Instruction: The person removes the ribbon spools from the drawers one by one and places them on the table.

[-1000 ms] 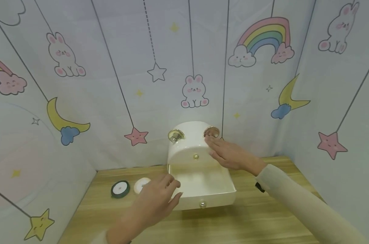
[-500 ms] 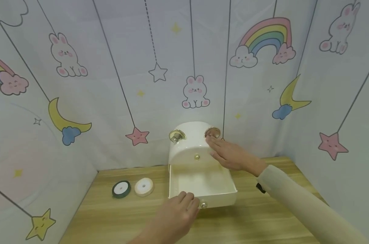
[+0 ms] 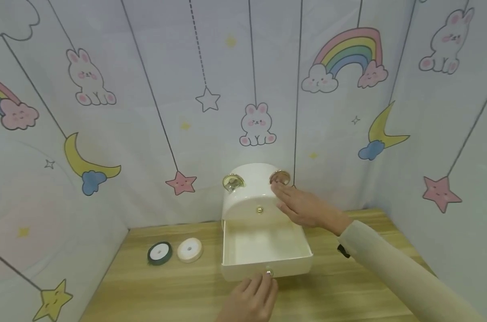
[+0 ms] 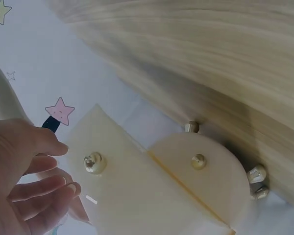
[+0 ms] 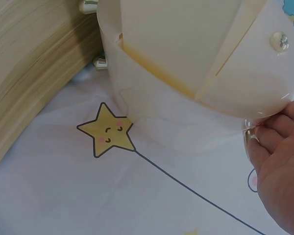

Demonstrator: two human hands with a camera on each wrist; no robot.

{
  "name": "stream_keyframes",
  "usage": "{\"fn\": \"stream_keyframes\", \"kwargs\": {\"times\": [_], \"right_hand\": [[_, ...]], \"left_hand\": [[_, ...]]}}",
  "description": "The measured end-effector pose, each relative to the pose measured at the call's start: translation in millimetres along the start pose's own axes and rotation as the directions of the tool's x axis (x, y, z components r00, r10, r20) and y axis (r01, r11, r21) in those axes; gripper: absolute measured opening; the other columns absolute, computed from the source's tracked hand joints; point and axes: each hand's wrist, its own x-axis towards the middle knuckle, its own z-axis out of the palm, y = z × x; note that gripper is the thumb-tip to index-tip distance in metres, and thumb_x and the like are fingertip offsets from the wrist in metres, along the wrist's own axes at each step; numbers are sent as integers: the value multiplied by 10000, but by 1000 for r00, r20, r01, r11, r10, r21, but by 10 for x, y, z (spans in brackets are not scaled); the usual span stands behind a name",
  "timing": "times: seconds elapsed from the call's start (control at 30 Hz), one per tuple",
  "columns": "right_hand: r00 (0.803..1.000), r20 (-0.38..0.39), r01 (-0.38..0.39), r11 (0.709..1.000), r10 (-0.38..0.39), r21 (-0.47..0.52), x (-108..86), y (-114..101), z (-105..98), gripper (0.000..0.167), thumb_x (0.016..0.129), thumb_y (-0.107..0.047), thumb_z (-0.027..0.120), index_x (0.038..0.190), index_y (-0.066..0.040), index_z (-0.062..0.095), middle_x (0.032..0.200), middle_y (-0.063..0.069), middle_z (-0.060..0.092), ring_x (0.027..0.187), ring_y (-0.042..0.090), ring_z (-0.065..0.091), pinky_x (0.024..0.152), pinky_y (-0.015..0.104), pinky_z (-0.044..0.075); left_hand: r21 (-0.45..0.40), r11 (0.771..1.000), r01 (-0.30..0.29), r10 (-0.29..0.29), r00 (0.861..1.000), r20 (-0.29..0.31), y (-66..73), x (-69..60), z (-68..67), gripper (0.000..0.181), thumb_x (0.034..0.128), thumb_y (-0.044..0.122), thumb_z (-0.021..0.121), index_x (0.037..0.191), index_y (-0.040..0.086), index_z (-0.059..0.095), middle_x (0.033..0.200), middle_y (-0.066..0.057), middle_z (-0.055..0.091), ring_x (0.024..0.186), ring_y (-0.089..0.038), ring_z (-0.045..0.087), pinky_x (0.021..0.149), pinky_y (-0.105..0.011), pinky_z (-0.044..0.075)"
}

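A small white storage box (image 3: 251, 194) with a rounded top and two gold ear-shaped pieces stands against the back wall. Its lower drawer (image 3: 267, 241) is pulled out, with nothing visible inside. My left hand (image 3: 249, 299) is at the drawer front, fingertips by the gold knob (image 3: 269, 272). In the left wrist view, a gap shows between the loosely bent fingers and the knob (image 4: 94, 163). My right hand (image 3: 304, 208) rests with extended fingers on the box's upper right side, beside the right gold ear (image 3: 280, 177). The right wrist view shows those fingers against the white shell.
Two ribbon rolls, one dark green (image 3: 160, 253) and one cream (image 3: 190, 250), lie on the wooden table (image 3: 147, 295) left of the box. A printed cloth (image 3: 211, 147) with bunnies, stars and rainbows encloses the back and sides.
My left hand has moved right and down, from the drawer's left side past its front edge to the knob. The right hand stays on the box, and the drawer looks equally far out.
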Motion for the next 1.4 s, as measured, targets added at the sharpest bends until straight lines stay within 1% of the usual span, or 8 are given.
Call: {"fn": "stream_keyframes", "kwargs": {"times": [0.17, 0.23, 0.4, 0.6, 0.83, 1.0, 1.2, 1.4], "right_hand": [[1000, 3, -8, 1000, 8, 7, -15, -12, -13, 615, 1142, -331, 355, 1650, -7, 232, 1734, 176, 233, 1606, 373, 276, 1296, 539, 294], [1000, 6, -14, 1000, 14, 9, -20, -18, -20, 616, 1141, -330, 358, 1651, -9, 230, 1735, 174, 231, 1607, 372, 274, 1295, 541, 294], [1000, 2, -12, 1000, 12, 8, -24, -30, -24, 618, 1141, -331, 359, 1652, -9, 229, 1736, 171, 231, 1606, 370, 278, 1292, 544, 301], [1000, -7, -5, 1000, 5, 0, -20, -39, -22, 615, 1137, -323, 373, 1645, 2, 246, 1730, 177, 247, 1603, 369, 287, 1290, 541, 307], [1000, -16, -2, 1000, 2, -4, -20, -30, 1, 611, 1137, -316, 374, 1643, 4, 250, 1727, 186, 258, 1598, 376, 299, 1284, 545, 317], [1000, -18, 2, 1000, -2, 7, -21, -43, -2, 617, 1135, -318, 387, 1644, 2, 249, 1724, 188, 262, 1598, 374, 299, 1284, 542, 319], [1000, -14, 2, 1000, -2, 12, -20, -43, 2, 620, 1135, -314, 387, 1645, 7, 241, 1725, 195, 257, 1598, 382, 297, 1284, 547, 314], [1000, -15, -9, 1000, 9, 17, -25, -51, -5, 622, 1134, -325, 385, 1647, -1, 242, 1724, 190, 260, 1597, 382, 300, 1283, 549, 316]], "left_hand": [[-13, 1000, 22, -22, 1000, 12, 57, -23, 72, 418, 1122, 179, 378, 1010, 115, 776, 975, -26, 775, 808, -112, 753, 627, -192, 601], [-7, 1000, 26, -26, 1000, -5, 70, -18, 103, 405, 1115, 150, 394, 995, 119, 780, 951, -20, 773, 797, -114, 744, 650, -207, 609], [32, 999, 32, -29, 996, -83, 97, -11, 200, 345, 1065, 114, 460, 936, 123, 780, 897, -14, 756, 765, -130, 706, 696, -254, 608], [43, 998, 45, -40, 995, -92, 125, -12, 281, 347, 1045, 121, 470, 895, 134, 783, 858, 0, 749, 743, -131, 696, 690, -265, 591], [77, 995, 63, -53, 991, -120, 140, -37, 354, 399, 1062, 73, 453, 836, 137, 776, 828, 2, 733, 737, -132, 701, 664, -254, 585], [85, 994, 69, -62, 994, -86, 144, -45, 362, 444, 1068, 21, 405, 855, 118, 782, 850, -21, 742, 747, -141, 699, 679, -251, 598], [51, 996, 78, -76, 996, -39, 140, -41, 337, 465, 1057, -39, 371, 898, 84, 790, 889, -52, 750, 775, -156, 695, 716, -247, 616], [11, 995, 99, -99, 994, 38, 135, -24, 290, 492, 1060, -50, 327, 950, 74, 790, 942, -60, 754, 839, -169, 712, 770, -263, 629]]}}
